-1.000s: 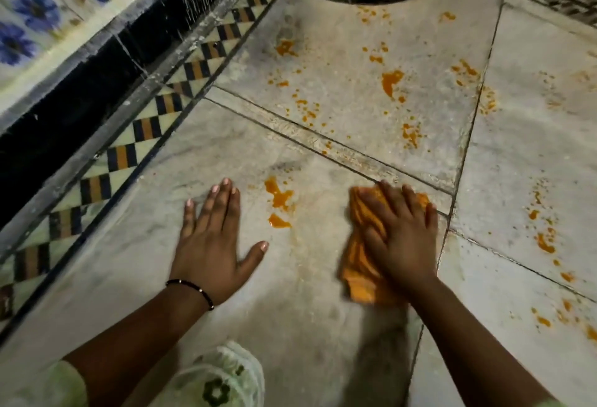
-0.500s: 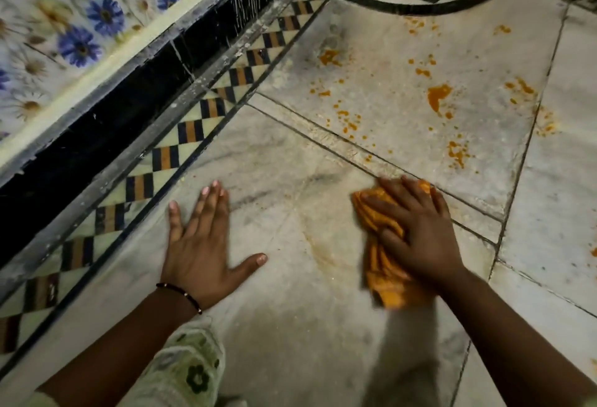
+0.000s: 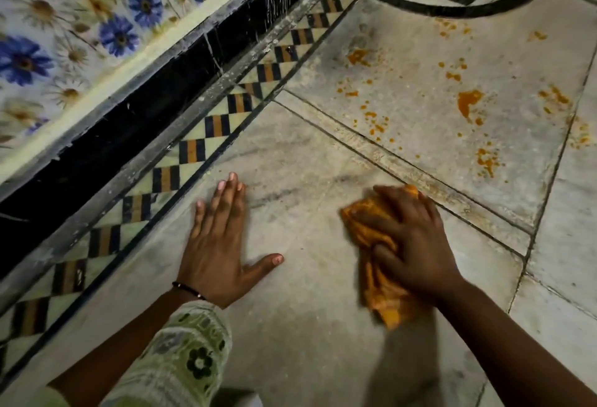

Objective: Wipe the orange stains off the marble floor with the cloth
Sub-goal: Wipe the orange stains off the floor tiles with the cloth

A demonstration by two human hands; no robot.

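Right hand (image 3: 416, 245) gripped the orange cloth (image 3: 378, 290) against the marble floor (image 3: 307, 326). Left hand (image 3: 216, 245) lay flat, fingers straight (holding nothing). Orange stains (image 3: 468, 103) lay beyond.

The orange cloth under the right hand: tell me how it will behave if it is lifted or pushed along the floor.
The orange cloth is crumpled in folds under the right hand, so it would probably hang limp if lifted. Pushed, it likely bunches rather than slides flat. It looks thin, so probably light.
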